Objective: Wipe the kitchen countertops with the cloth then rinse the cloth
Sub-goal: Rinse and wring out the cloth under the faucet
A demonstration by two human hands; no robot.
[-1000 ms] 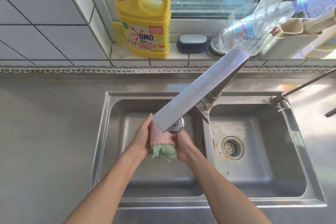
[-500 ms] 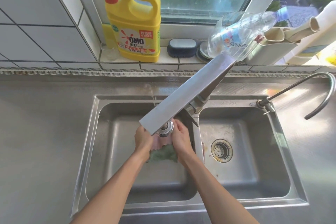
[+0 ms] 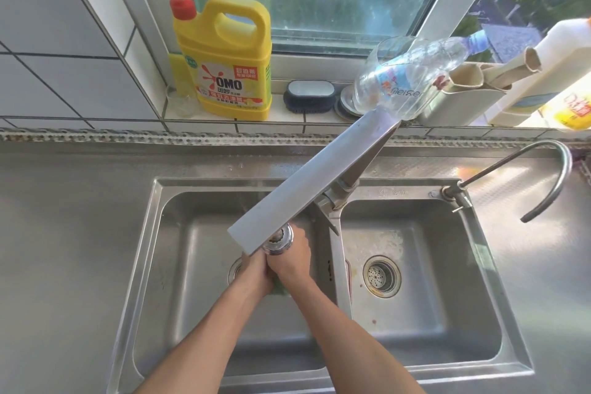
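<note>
Both forearms reached forward over the left basin of the sink point(image 3: 150, 265), converging just under the head of the flat faucet point(image 3: 300, 195). The left hand point(image 3: 256, 272) and the right hand point(image 3: 292, 261) were pressed together there, fingers curled and clenched around the cloth point(image 3: 279, 288), of which only a small green edge showed below the faucet head, between the wrists. Behind the faucet, on the window ledge, stood a yellow detergent jug point(image 3: 228, 64), with a dark scrubbing brush point(image 3: 308, 96) and a tipped clear bottle point(image 3: 406, 80) beside it.
</note>
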